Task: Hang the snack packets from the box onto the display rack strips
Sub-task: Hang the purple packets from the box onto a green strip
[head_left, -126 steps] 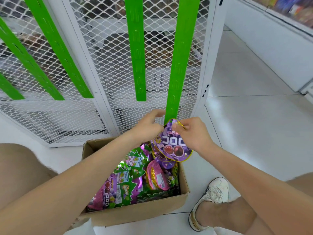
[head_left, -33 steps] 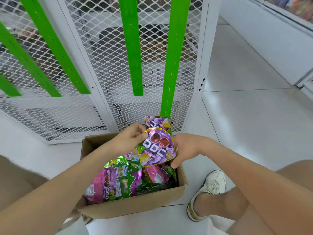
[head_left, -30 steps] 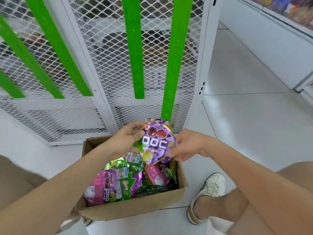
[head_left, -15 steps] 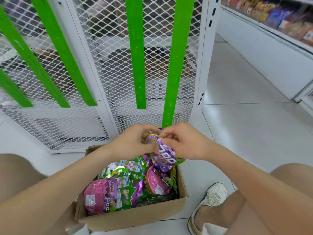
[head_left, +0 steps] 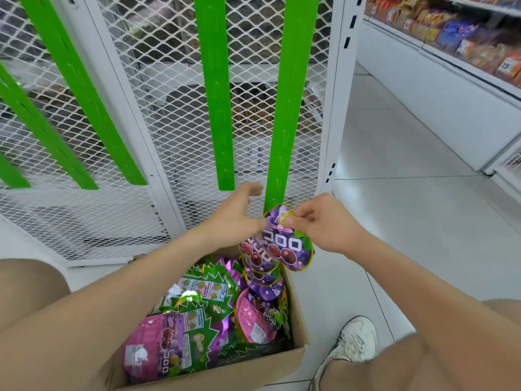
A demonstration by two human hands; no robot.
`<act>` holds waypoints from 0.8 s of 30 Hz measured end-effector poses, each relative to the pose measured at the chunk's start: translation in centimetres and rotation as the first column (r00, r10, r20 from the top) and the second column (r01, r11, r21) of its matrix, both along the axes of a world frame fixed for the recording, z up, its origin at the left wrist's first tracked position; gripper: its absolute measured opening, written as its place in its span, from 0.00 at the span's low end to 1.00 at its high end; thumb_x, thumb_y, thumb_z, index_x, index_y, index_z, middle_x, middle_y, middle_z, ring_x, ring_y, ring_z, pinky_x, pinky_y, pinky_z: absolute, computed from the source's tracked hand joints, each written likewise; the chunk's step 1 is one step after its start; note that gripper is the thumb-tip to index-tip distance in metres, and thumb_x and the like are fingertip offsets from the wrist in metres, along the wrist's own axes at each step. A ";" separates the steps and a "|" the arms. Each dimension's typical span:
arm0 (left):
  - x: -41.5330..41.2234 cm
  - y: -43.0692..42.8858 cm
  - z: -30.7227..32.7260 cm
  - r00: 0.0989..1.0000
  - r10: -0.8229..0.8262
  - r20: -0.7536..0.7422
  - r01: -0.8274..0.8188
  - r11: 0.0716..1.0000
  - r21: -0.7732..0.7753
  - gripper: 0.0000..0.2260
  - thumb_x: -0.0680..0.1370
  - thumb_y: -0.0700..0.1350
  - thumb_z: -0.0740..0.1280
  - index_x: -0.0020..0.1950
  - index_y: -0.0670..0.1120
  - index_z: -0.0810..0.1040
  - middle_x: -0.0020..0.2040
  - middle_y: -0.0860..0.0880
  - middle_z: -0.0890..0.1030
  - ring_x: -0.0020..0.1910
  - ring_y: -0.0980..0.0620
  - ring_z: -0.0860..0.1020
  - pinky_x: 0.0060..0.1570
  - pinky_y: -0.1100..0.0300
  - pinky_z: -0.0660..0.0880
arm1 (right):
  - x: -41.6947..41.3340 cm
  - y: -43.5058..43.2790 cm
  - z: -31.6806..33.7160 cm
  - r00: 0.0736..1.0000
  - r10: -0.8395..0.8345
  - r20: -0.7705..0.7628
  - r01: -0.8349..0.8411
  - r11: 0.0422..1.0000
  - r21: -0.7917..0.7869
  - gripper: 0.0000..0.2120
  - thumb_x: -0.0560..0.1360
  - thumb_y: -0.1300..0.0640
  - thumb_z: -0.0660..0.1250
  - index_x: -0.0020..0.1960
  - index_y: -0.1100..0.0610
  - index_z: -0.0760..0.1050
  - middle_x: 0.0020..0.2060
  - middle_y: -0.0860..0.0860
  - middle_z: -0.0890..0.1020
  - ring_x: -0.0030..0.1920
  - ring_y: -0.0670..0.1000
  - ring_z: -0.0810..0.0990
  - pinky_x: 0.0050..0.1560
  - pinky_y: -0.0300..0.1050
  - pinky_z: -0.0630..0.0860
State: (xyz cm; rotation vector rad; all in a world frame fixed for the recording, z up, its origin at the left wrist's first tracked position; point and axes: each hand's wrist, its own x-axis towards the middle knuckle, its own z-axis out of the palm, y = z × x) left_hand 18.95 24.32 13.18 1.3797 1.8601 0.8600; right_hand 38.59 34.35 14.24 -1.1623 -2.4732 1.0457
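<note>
1. Progress, as I judge it, is early. The green strips point(head_left: 217, 108) on the white wire rack point(head_left: 174, 80) in the upper half of the frame are bare along all the length that shows, and the cardboard box point(head_left: 225, 375) at the bottom centre is well filled.
2. One purple packet point(head_left: 290, 246) is at the lower end of the right-hand strip point(head_left: 287, 122), just above the box's far corner. Whether its top is already hooked on cannot be told.
3. The right hand point(head_left: 327, 224) pinches that packet's top edge between thumb and fingers.
4. The left hand point(head_left: 234, 215) is just left of it, loosely spread with the thumb raised. It is blurred and holds nothing I can make out.
5. The held packet is rounded, glossy and flat, with white letters, dark grapes and a yellow rim. It looks light and floppy.
6. More purple packets point(head_left: 263, 280) sit directly below it; hung or in the box, I cannot tell.
7. Left to do: the pink packets point(head_left: 152, 342) and green ones point(head_left: 203, 292) lying in the box.
</note>
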 end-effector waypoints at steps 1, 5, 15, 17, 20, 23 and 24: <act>0.0 0.7 0.6 0.999 -0.028 0.043 0.028 1.000 0.012 0.29 0.76 0.46 0.74 0.76 0.50 0.71 0.72 0.55 0.76 0.70 0.57 0.74 0.74 0.54 0.69 | -0.4 0.1 -0.2 1.000 0.003 0.007 -0.003 0.999 0.044 0.24 0.80 0.50 0.71 0.35 0.67 0.73 0.27 0.52 0.63 0.31 0.49 0.58 0.30 0.43 0.58; -1.2 2.4 0.7 0.991 0.005 0.131 -0.007 1.000 0.020 0.16 0.72 0.50 0.70 0.55 0.43 0.82 0.52 0.44 0.86 0.53 0.48 0.83 0.63 0.46 0.78 | -1.6 0.0 -1.0 0.998 -0.053 -0.021 0.055 0.992 0.109 0.25 0.83 0.53 0.66 0.33 0.65 0.67 0.26 0.51 0.63 0.30 0.49 0.59 0.31 0.45 0.58; -1.2 1.4 0.4 0.980 -0.080 0.183 0.097 0.992 -0.086 0.17 0.85 0.53 0.66 0.37 0.57 0.83 0.39 0.54 0.86 0.40 0.56 0.84 0.47 0.56 0.77 | -2.7 -1.5 -2.2 0.979 -0.148 -0.138 0.174 0.964 0.199 0.24 0.81 0.53 0.66 0.29 0.62 0.64 0.25 0.59 0.68 0.27 0.50 0.61 0.28 0.41 0.60; -1.1 1.2 0.5 0.980 -0.067 0.189 0.084 0.993 -0.087 0.15 0.85 0.55 0.66 0.41 0.54 0.84 0.44 0.50 0.88 0.46 0.51 0.86 0.53 0.53 0.78 | -2.6 -1.8 -2.3 0.977 -0.157 -0.142 0.185 0.961 0.206 0.25 0.80 0.54 0.66 0.29 0.62 0.64 0.25 0.59 0.67 0.27 0.50 0.60 0.28 0.41 0.60; -0.9 1.1 0.5 0.979 -0.048 0.199 0.064 0.995 -0.073 0.17 0.85 0.54 0.66 0.38 0.53 0.82 0.35 0.57 0.84 0.37 0.61 0.80 0.46 0.58 0.74 | -2.5 -2.0 -2.7 0.975 -0.187 -0.120 0.207 0.962 0.181 0.25 0.80 0.55 0.67 0.28 0.62 0.65 0.22 0.52 0.63 0.26 0.50 0.60 0.26 0.41 0.60; -0.9 1.2 0.4 0.971 -0.036 0.237 0.056 0.995 -0.079 0.19 0.85 0.52 0.66 0.35 0.55 0.82 0.31 0.62 0.79 0.32 0.65 0.76 0.47 0.58 0.70 | -2.5 -2.2 -2.9 0.978 -0.182 -0.099 0.197 0.965 0.176 0.25 0.80 0.55 0.66 0.26 0.59 0.64 0.20 0.49 0.63 0.24 0.50 0.62 0.25 0.40 0.61; -1.1 1.3 0.3 0.969 -0.032 0.245 0.053 0.996 -0.078 0.18 0.85 0.52 0.67 0.35 0.54 0.82 0.32 0.61 0.79 0.33 0.64 0.76 0.49 0.57 0.71 | -2.5 -2.2 -2.9 0.979 -0.176 -0.098 0.192 0.965 0.180 0.26 0.79 0.55 0.66 0.26 0.59 0.63 0.20 0.49 0.62 0.24 0.50 0.62 0.25 0.39 0.61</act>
